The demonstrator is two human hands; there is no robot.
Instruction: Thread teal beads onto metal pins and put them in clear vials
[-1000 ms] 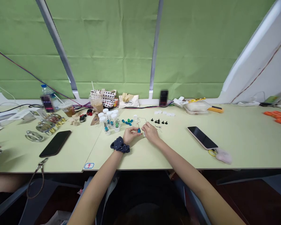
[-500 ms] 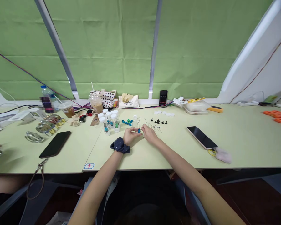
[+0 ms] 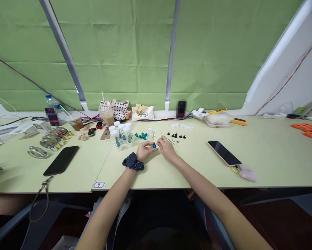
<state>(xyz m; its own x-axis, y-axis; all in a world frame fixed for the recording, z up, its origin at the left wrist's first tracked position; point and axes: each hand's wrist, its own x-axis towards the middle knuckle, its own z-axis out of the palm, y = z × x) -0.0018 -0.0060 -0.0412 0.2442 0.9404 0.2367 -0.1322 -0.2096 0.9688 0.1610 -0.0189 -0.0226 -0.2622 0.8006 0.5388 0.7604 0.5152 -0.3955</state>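
My left hand [image 3: 143,150], with a dark dotted scrunchie [image 3: 133,161] on its wrist, pinches a small blue bead [image 3: 154,146] on the pale green table [image 3: 171,170]. My right hand [image 3: 166,147] is closed in a pinch right beside it, on a thin wire or pin that I can barely make out. Just behind the hands lie loose blue and green beads [image 3: 141,135], small black caps [image 3: 176,135] and thin metal pins [image 3: 173,141]. Several clear vials with white lids [image 3: 122,134] stand to the left of the beads.
A black phone [image 3: 61,160] lies at the left, a light phone [image 3: 224,153] at the right. Drinks [image 3: 107,114], bags [image 3: 142,112] and cables line the back edge. White lids [image 3: 182,125] sit behind the caps. Orange items [image 3: 309,130] are far right. Clear packets [image 3: 51,138] lie at the left.
My hands have barely moved; the right hand's fingers shifted slightly at the bead. Another person's hand at the far left edge has gone out of view.
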